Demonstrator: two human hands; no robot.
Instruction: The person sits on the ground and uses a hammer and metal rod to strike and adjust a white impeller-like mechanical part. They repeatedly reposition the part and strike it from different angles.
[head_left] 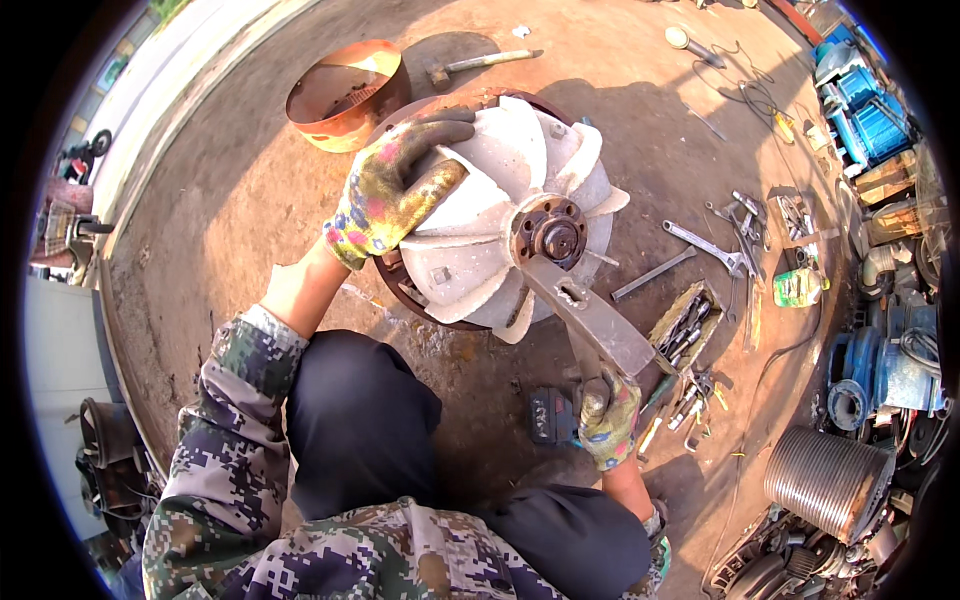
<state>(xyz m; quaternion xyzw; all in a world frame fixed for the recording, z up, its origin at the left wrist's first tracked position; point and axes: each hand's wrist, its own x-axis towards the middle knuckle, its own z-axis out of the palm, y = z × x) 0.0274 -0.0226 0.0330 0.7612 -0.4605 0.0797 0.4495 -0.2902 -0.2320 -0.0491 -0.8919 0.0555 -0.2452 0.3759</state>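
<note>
beyond the knees, leftward, a rusty orange metal drum is seen. just right of it, the gloved left hand, thumb and fingers parted, is laid on a pale grey bladed metal wheel, set directly ahead. by the wheel's dark round hub, a long grey steel hammer is held in the closed, gloved right hand.

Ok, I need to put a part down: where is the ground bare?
Bare ground shows left of the orange tub, and between the hammer and the pale cylinder beyond the fan wheel. It is crowded right of the wheel, with wrenches and a tool box.
</note>
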